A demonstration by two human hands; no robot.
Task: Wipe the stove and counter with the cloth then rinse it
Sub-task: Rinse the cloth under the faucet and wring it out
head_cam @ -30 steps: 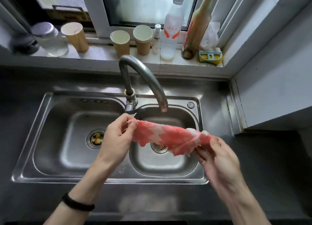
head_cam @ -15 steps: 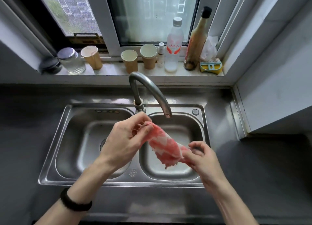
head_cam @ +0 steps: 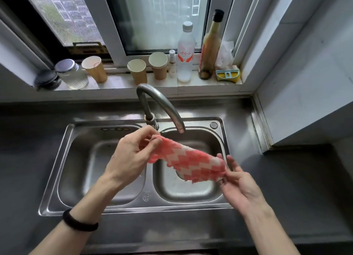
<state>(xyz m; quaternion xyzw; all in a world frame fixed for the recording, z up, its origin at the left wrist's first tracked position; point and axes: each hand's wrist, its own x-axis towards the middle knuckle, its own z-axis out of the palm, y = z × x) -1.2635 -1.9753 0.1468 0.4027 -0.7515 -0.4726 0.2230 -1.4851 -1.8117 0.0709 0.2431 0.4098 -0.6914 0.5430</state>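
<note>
A pink and white checked cloth [head_cam: 188, 162] is stretched between my two hands above the right basin of a steel double sink [head_cam: 226, 144]. My left hand [head_cam: 131, 157] pinches its upper left end, just below the curved tap [head_cam: 162, 106]. My right hand [head_cam: 236, 180] pinches the lower right end near the sink's right rim. No water is seen running from the spout. The right drain is mostly hidden by the cloth.
The dark grey counter [head_cam: 296, 187] surrounds the sink. On the window sill stand a glass jar [head_cam: 71, 74], three paper cups [head_cam: 137, 71], a clear water bottle [head_cam: 185, 52], a tall sauce bottle [head_cam: 210, 48] and a yellow scrub brush [head_cam: 228, 74]. A white wall block [head_cam: 309, 86] juts out at right.
Half a second ago the cloth was bunched between hands close together; now my hands have moved apart and the cloth is stretched out again. The view has shifted slightly.
</note>
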